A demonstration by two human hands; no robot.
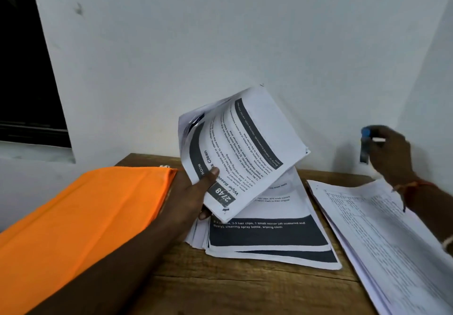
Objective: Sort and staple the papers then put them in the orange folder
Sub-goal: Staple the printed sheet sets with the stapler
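White-painted wall fills the upper part of the view, with a dark window opening at its left. Below it stands a wooden table, its far edge against the wall. The orange folder lies shut along the table's left edge and reaches from the near left side to the far left corner. A thick pile of printed sheets, covered in fine table-like text, runs along the right edge and hangs past it at the near end. Between folder and pile, in the middle of the table, lies a second stack of papers with broad dark bands and white lettering, its sheets fanned unevenly at the left and near sides. Above that stack a thinner bundle of pages is held up in the air, tilted, its far pages curling apart. The left hand pinches this bundle at its near corner, thumb flat on the top page and fingers beneath. The right hand is raised over the far right corner, close to the wall, its fingers curled round a small dark stapler with a blue end; both are blurred. An orange-red thread circles the right wrist.
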